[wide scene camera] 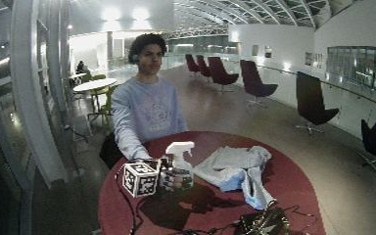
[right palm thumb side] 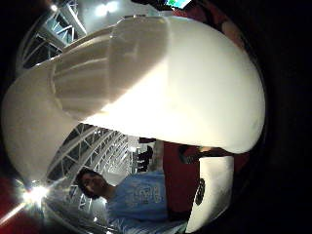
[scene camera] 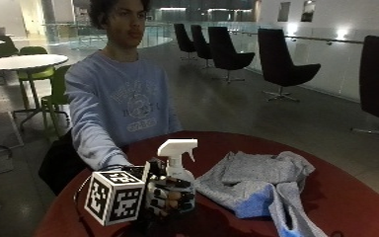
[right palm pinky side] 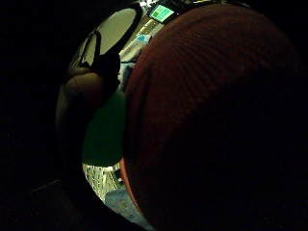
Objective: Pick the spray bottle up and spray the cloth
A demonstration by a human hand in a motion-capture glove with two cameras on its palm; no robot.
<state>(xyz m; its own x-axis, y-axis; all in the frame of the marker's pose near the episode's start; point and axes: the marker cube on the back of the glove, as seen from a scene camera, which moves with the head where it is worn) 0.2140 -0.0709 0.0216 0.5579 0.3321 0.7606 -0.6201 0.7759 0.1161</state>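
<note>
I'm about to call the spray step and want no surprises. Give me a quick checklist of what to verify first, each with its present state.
1. Right hand has a grip on the spray bottle: ok, fingers are curled round its body.
2. Bottle upright: ok, it stands straight with the white spray head on top.
3. Nozzle aimed at the cloth: ok, the head points toward the side where the cloth lies.
4. Finger on the trigger: not ok, the hand holds the lower body, below the trigger.
5. Cloth within spray path: ok, it lies bunched on the red table just beside the bottle.
6. Bottle lifted off the table: cannot tell, its base is hidden behind the hand.
</note>
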